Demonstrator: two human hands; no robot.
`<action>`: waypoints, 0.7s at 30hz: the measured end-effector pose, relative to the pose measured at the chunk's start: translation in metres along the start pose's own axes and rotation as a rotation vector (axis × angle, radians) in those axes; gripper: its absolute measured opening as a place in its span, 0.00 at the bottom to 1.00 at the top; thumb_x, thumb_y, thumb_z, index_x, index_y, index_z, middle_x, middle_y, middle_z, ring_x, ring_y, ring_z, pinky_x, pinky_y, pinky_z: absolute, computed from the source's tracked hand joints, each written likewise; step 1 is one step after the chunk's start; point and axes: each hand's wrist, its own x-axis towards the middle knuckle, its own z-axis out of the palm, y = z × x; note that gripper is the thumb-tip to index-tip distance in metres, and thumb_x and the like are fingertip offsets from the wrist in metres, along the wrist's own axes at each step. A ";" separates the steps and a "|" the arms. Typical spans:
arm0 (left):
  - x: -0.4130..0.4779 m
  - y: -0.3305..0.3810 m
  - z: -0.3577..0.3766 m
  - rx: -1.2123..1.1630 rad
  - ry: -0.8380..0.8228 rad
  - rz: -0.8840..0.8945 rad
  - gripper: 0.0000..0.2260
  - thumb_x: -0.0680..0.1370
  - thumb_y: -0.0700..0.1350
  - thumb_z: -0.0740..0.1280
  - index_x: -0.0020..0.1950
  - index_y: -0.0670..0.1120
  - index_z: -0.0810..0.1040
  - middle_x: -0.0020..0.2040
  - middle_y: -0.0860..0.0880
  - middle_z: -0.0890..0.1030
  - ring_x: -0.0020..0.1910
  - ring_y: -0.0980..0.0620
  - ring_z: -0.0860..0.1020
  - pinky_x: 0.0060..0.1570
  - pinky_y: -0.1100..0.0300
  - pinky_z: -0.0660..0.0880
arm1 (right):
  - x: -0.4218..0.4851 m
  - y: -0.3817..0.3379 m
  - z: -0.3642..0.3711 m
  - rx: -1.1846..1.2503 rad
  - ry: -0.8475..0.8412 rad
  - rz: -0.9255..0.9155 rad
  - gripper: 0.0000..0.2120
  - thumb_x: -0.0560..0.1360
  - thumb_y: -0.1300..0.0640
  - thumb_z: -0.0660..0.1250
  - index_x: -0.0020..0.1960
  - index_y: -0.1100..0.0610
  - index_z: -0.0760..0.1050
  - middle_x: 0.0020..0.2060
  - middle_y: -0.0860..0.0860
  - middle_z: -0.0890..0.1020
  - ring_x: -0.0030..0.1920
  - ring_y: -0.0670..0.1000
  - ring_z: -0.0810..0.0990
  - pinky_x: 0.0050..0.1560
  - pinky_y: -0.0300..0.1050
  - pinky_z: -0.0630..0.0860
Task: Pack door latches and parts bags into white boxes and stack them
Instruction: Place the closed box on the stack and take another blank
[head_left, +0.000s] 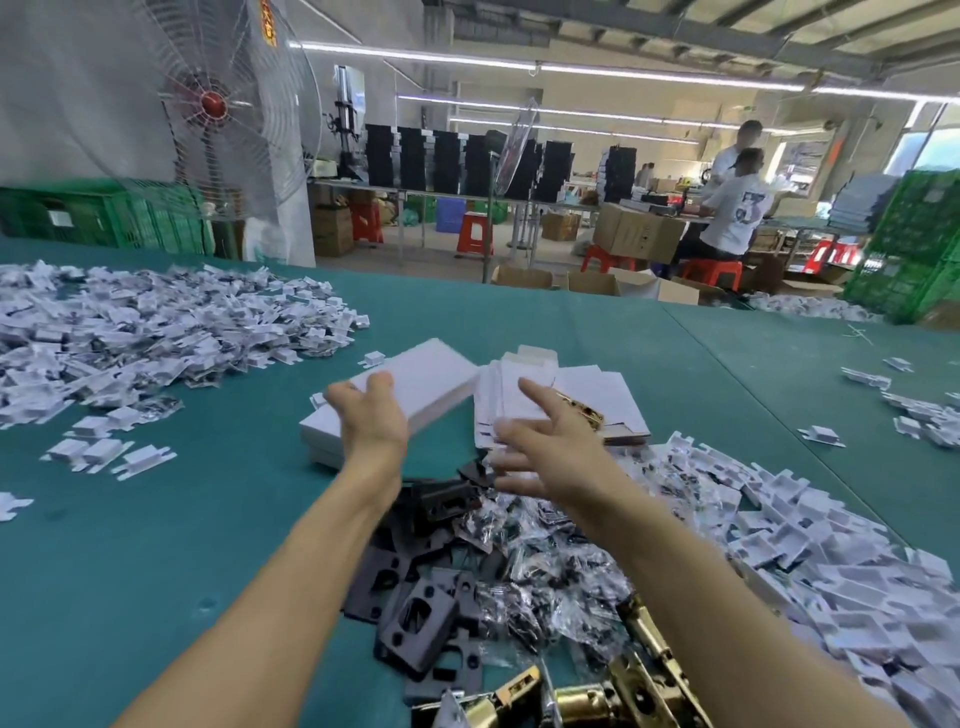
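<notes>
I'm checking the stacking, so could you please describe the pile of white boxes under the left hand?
The pile of white boxes looks like plain, closed, flat cardboard cartons, at least two layers, laid slanted on the green table, left of loose flattened cartons. The left hand rests on the top one, fingers spread.

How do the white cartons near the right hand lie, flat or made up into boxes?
Flat: the white cartons lie as thin unfolded sheets in a loose pile, with flaps sticking out at the far edge.
</notes>
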 end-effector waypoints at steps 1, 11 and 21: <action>0.012 -0.002 -0.004 0.043 0.079 0.011 0.09 0.81 0.49 0.57 0.53 0.46 0.58 0.43 0.49 0.67 0.44 0.46 0.70 0.40 0.54 0.68 | -0.001 0.003 -0.002 -0.074 -0.019 0.021 0.24 0.80 0.59 0.66 0.74 0.52 0.65 0.53 0.54 0.79 0.41 0.49 0.83 0.43 0.48 0.84; 0.072 -0.031 -0.020 0.220 0.351 -0.125 0.14 0.79 0.48 0.52 0.61 0.42 0.61 0.66 0.36 0.72 0.61 0.35 0.73 0.59 0.44 0.69 | -0.007 0.030 -0.034 -0.233 0.007 0.125 0.05 0.79 0.61 0.67 0.54 0.57 0.79 0.47 0.57 0.81 0.38 0.52 0.81 0.43 0.48 0.81; 0.080 -0.050 -0.015 0.369 0.361 -0.095 0.17 0.76 0.54 0.59 0.59 0.45 0.64 0.69 0.39 0.66 0.68 0.39 0.64 0.67 0.44 0.59 | -0.007 0.041 -0.040 -0.227 0.016 0.162 0.04 0.80 0.63 0.65 0.54 0.60 0.77 0.42 0.58 0.79 0.33 0.51 0.81 0.29 0.42 0.78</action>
